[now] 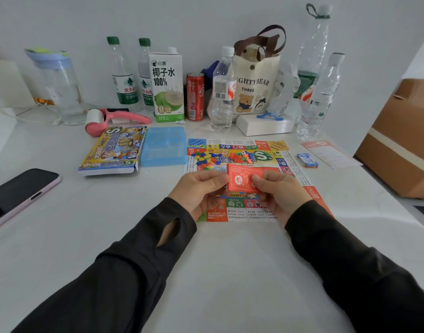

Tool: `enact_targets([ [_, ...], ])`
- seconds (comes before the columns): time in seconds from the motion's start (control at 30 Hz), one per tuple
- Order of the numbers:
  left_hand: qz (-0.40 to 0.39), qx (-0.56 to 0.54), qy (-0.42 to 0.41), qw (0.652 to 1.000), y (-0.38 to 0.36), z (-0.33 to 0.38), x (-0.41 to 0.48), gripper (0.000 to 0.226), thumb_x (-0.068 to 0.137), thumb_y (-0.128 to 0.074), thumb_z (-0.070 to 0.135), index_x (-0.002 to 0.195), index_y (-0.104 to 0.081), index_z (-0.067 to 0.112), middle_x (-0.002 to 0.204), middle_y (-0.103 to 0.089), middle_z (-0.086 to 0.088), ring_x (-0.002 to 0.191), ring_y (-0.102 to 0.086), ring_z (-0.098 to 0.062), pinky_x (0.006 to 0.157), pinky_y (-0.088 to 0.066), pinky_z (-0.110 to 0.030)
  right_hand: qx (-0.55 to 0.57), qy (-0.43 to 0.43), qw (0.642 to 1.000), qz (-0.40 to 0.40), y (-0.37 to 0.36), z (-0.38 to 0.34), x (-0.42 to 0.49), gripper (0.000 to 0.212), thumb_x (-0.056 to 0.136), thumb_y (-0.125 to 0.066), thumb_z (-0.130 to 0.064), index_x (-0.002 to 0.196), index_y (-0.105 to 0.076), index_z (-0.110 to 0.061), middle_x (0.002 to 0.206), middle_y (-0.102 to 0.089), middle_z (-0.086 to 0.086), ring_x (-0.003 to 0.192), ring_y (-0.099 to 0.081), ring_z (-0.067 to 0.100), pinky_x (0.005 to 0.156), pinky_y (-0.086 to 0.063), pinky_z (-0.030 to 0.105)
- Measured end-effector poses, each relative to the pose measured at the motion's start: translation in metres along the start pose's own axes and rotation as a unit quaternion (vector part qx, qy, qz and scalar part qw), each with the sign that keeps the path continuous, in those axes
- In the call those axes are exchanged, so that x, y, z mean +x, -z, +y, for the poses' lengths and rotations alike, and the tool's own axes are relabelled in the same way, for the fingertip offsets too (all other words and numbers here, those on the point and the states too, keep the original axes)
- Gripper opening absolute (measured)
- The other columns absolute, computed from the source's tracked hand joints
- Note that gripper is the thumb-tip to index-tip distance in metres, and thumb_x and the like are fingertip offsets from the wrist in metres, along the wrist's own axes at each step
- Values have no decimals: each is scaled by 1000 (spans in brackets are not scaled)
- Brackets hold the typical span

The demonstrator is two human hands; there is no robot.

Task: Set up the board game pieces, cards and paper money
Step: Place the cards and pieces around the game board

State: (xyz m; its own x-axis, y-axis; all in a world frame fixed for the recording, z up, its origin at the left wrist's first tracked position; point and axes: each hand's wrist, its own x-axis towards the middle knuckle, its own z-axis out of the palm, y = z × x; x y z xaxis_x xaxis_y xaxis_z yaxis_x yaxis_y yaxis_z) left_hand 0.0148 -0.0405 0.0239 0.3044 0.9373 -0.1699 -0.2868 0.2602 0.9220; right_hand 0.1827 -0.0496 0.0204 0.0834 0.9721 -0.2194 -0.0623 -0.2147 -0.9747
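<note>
White table (230,260): left hand (198,191) and right hand (281,193) pinch red cards (241,180).

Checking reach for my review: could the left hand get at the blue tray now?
Likely yes, once freed: the left hand grips the red cards, but the way to the blue tray looks open.

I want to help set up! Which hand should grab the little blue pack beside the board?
Probably the right hand: the blue pack lies off the right edge of the board, on that hand's side. The left hand sits farther away and could hold the red cards alone.
</note>
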Motion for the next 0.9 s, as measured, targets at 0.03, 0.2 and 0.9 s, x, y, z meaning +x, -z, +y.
enact_targets([
  [0.03,-1,1,0,1000,1,0,1,7,82,-59,9,79,-65,8,67,-70,-5,53,-65,-14,42,-50,-19,2,1,1000,1,1,0,0,19,87,-60,-16,70,-59,-8,63,-64,4,57,-53,16,71,-47,35],
  [0.2,2,27,-4,1000,2,-2,2,4,79,-62,11,79,-66,10,69,-72,-3,59,-68,-15,47,-54,-20,-35,21,999,12,2,-2,-1,21,86,-62,-19,67,-58,-9,61,-63,4,50,-54,12,58,-46,26],
  [0.9,-55,-12,-21,998,6,1,-3,37,83,-53,-1,55,-72,13,64,-69,-6,50,-64,-15,44,-53,-20,47,-23,996,-79,-6,1,-8,16,93,-48,-10,86,-58,2,70,-51,13,41,-40,8,39,-39,18],
])
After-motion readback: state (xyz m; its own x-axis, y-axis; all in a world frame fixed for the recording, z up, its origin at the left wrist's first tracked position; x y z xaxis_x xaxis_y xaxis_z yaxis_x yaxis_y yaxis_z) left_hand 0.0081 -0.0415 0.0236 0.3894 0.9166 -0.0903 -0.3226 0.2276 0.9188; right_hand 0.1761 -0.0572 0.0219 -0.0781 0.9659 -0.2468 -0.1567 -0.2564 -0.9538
